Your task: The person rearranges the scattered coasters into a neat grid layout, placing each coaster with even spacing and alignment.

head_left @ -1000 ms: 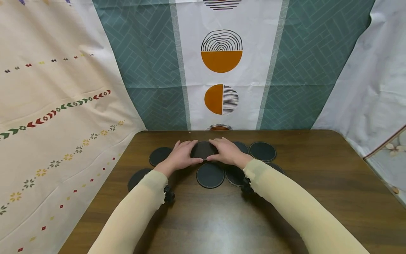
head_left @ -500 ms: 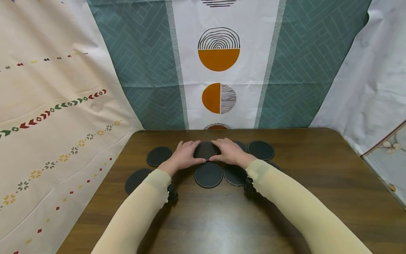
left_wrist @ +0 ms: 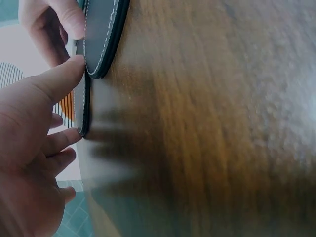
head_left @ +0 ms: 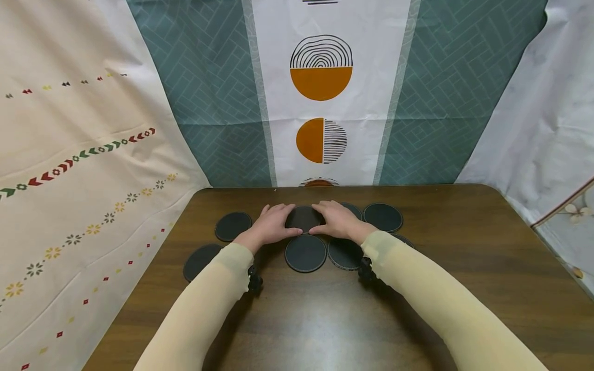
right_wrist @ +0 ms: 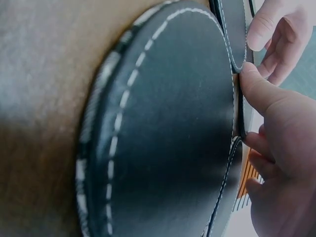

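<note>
The backdrop was a hanging cloth (head_left: 320, 82) of teal and white panels printed with part-orange circles, flanked by a cream patterned cloth (head_left: 83, 206) at left and a white cloth (head_left: 533, 129) at right. Below lay the brown wooden counter (head_left: 325, 319). My arms, in pale yellow sleeves (head_left: 199, 314), reached across it toward its far side. My left hand (head_left: 273, 225) and right hand (head_left: 339, 221) faced each other, moderately spread, each holding one side of the far middle disc (head_left: 303, 219) by its edge, thumb at the near rim. This dark disc lay on the counter between my hands. The near middle disc (head_left: 306, 253) lay just in front of it, with the near right disc (head_left: 345, 253) close beside. Two left discs (head_left: 233, 226) sat apart from these; the nearer was partly covered by my sleeve. Three farther right discs (head_left: 382, 217) showed, one partly behind my right hand, another behind my right sleeve. A small black device (head_left: 254, 281) sat at each wrist. Finest of all, white stitching (right_wrist: 118, 121) ran inside the disc rims.
</note>
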A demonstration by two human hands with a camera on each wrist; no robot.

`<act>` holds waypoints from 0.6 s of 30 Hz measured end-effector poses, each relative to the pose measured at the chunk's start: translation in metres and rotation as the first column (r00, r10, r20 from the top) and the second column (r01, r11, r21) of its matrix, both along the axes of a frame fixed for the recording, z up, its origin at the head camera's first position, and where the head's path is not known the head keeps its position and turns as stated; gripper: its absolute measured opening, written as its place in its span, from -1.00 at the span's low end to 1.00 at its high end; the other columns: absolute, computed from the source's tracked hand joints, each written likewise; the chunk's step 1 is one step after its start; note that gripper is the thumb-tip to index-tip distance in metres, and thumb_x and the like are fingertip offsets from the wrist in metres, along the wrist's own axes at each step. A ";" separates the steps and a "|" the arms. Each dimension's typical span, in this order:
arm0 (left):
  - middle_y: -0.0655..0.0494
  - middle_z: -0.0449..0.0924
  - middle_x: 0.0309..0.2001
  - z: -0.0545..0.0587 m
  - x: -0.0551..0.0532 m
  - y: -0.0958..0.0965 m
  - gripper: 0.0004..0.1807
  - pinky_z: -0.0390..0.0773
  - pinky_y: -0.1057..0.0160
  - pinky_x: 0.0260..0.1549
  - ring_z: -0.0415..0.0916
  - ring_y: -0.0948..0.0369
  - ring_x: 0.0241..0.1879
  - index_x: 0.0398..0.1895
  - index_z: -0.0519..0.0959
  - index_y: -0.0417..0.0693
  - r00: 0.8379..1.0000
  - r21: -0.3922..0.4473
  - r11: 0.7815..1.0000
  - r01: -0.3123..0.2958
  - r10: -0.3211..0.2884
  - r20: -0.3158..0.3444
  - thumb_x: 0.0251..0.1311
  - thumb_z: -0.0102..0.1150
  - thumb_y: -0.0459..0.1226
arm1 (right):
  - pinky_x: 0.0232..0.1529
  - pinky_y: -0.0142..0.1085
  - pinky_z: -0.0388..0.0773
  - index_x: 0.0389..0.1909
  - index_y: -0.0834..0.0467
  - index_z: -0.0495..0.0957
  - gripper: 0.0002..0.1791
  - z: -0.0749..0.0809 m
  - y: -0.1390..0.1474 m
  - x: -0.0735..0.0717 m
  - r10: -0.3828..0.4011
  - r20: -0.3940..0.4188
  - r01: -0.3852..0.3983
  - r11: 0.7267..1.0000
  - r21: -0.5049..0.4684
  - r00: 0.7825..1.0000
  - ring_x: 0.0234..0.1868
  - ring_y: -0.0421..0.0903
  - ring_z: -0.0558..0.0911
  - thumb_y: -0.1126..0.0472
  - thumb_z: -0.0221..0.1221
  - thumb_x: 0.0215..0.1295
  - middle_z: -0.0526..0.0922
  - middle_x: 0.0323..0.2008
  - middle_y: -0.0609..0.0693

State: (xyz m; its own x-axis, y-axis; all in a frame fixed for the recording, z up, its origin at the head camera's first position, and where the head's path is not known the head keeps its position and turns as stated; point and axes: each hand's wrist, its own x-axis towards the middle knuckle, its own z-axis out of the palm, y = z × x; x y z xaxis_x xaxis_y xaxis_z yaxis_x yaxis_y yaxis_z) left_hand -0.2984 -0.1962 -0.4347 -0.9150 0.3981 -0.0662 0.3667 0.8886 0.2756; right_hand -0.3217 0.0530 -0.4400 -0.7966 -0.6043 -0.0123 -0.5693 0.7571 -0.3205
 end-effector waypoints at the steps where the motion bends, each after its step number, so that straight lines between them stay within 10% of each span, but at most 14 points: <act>1: -0.20 0.34 0.63 0.000 0.000 0.000 0.02 -0.11 -0.34 0.66 0.19 -0.15 0.66 0.75 0.24 -0.15 1.000 0.003 1.000 0.000 0.000 0.004 0.45 0.39 0.19 | 0.64 0.17 0.20 0.70 0.25 0.29 0.00 0.000 0.000 0.000 0.001 0.001 -0.001 1.000 -0.002 1.000 0.63 0.30 0.33 -0.23 0.41 0.49 0.37 0.61 0.30; 18: -0.22 0.31 0.65 -0.006 -0.006 0.006 0.01 -0.10 -0.34 0.66 0.15 -0.17 0.68 0.75 0.24 -0.15 1.000 0.034 0.999 0.014 -0.015 0.016 0.46 0.38 0.18 | 0.64 0.20 0.20 0.68 0.29 0.31 -0.01 0.001 0.010 0.000 -0.006 0.007 0.006 1.000 -0.009 1.000 0.64 0.34 0.31 -0.21 0.42 0.49 0.33 0.62 0.34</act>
State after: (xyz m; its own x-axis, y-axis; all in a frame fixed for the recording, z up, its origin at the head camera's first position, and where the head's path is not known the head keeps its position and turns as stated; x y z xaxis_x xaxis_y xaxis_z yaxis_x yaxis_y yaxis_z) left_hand -0.3048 -0.1900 -0.4412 -0.9079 0.4138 -0.0669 0.3751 0.8732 0.3111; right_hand -0.3220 0.0628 -0.4394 -0.8003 -0.5995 -0.0127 -0.5622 0.7576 -0.3317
